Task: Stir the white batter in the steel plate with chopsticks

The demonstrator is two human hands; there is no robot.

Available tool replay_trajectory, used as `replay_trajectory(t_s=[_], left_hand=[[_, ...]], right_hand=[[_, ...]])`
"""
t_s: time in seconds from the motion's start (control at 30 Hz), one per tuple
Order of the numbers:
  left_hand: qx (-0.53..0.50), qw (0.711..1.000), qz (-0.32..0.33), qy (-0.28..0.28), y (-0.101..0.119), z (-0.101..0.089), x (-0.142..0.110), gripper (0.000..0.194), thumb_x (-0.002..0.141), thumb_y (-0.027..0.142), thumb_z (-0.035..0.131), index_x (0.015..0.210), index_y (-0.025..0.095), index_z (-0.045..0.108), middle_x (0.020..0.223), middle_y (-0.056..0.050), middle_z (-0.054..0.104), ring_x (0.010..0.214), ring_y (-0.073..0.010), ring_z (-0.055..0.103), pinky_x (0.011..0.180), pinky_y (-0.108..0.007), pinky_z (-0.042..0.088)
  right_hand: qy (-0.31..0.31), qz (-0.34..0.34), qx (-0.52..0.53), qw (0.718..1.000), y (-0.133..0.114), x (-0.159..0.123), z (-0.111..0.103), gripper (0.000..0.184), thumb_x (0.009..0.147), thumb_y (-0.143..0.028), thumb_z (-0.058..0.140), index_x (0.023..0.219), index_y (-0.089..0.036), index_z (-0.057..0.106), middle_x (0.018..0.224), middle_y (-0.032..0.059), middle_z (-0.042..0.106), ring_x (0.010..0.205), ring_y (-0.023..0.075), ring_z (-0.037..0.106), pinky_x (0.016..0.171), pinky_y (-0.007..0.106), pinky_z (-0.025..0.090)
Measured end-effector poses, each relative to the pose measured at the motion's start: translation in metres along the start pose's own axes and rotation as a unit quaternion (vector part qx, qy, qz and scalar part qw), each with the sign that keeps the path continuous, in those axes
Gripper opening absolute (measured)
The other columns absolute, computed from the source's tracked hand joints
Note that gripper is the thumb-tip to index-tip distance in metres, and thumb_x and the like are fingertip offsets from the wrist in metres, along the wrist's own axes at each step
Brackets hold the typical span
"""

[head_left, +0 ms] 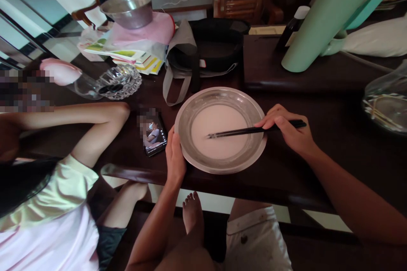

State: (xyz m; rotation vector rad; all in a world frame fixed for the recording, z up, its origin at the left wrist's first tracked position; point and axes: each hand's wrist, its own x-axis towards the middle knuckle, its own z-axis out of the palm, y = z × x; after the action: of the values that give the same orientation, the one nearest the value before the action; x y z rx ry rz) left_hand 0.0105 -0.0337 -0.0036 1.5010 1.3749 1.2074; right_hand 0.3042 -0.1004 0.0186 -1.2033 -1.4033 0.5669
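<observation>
A wide metal bowl [222, 165] stands on the dark table, holding a cloudy whitish liquid [219, 116]. My left hand [176, 156] grips its left rim, with the thumb and part of the fingers hidden by the angle. Black chopsticks [235, 131] with silvery tips are held in my right hand [288, 130] above the bowl's right rim. They slant leftward, their tips in or just at the surface of the liquid near the bowl's middle. The thumb and fingers of that hand are wrapped around the upper part of the chopsticks.
Left of the bowl lies a phone [154, 133] with a lit screen; beyond it is a cut-glass dish [127, 80]. A person's arm [76, 114] rests at the left. Behind are a black bag [216, 42], a steel basin [133, 12] on stacked books, and a green cylinder [330, 17].
</observation>
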Motion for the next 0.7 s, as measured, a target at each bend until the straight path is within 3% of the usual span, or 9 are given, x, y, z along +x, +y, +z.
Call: replay_trajectory(t_s=[0.13,0.23,0.33,0.47,0.57,0.7], left_hand=[[0.004,1.000,-0.008,0.003,0.0005,0.0000,0.0002,0.051,0.099,0.052,0.040,0.127,0.018,0.066,0.131,-0.008,0.067,0.126,-0.0234,0.057,0.109,-0.034,0.041],[0.004,1.000,-0.005,0.001,0.0003,-0.0001,0.0007,0.051,0.099,0.052,0.040,0.127,0.018,0.066,0.130,-0.009,0.067,0.126,-0.0230,0.057,0.109,-0.033,0.041],[0.007,1.000,0.000,0.001,-0.0002,-0.0002,0.0008,0.050,0.100,0.052,0.039,0.126,0.019,0.066,0.129,-0.008,0.068,0.125,-0.0226,0.057,0.108,-0.033,0.042],[0.010,1.000,-0.001,0.003,-0.0005,-0.0006,0.0003,0.051,0.099,0.053,0.039,0.127,0.019,0.066,0.131,-0.008,0.066,0.126,-0.0228,0.057,0.109,-0.033,0.041],[0.011,1.000,-0.002,0.002,0.0003,-0.0006,0.0002,0.050,0.099,0.052,0.040,0.127,0.018,0.066,0.132,-0.009,0.066,0.126,-0.0232,0.057,0.110,-0.034,0.040],[0.010,1.000,-0.007,0.005,0.0006,-0.0004,0.0007,0.049,0.099,0.051,0.041,0.126,0.018,0.066,0.130,-0.008,0.067,0.126,-0.0236,0.057,0.110,-0.034,0.040]], right_hand=[[0.049,-0.016,0.039,0.998,0.0005,0.0009,-0.0017,0.037,0.097,-0.040,0.055,0.070,-0.028,0.077,0.072,0.0028,0.076,0.073,0.0229,0.065,0.072,0.043,0.050],[0.020,-0.020,0.053,0.998,0.0011,0.0005,-0.0007,0.038,0.097,-0.040,0.056,0.066,-0.028,0.075,0.070,0.0022,0.076,0.069,0.0225,0.063,0.070,0.043,0.049],[-0.001,-0.002,0.004,1.000,0.0003,0.0004,0.0002,0.032,0.095,-0.044,0.058,0.073,-0.030,0.077,0.076,0.0021,0.078,0.078,0.0244,0.064,0.074,0.044,0.050],[0.055,-0.005,0.026,0.998,-0.0012,0.0009,0.0000,0.037,0.096,-0.046,0.056,0.068,-0.029,0.075,0.071,0.0030,0.076,0.074,0.0244,0.065,0.071,0.044,0.050],[0.031,0.001,0.042,0.999,-0.0023,0.0001,0.0010,0.038,0.096,-0.043,0.056,0.066,-0.028,0.074,0.071,0.0027,0.076,0.070,0.0230,0.065,0.069,0.043,0.050],[0.010,-0.004,-0.012,1.000,-0.0017,-0.0004,0.0017,0.033,0.096,-0.042,0.057,0.073,-0.030,0.076,0.076,0.0017,0.078,0.078,0.0241,0.065,0.074,0.044,0.051]])
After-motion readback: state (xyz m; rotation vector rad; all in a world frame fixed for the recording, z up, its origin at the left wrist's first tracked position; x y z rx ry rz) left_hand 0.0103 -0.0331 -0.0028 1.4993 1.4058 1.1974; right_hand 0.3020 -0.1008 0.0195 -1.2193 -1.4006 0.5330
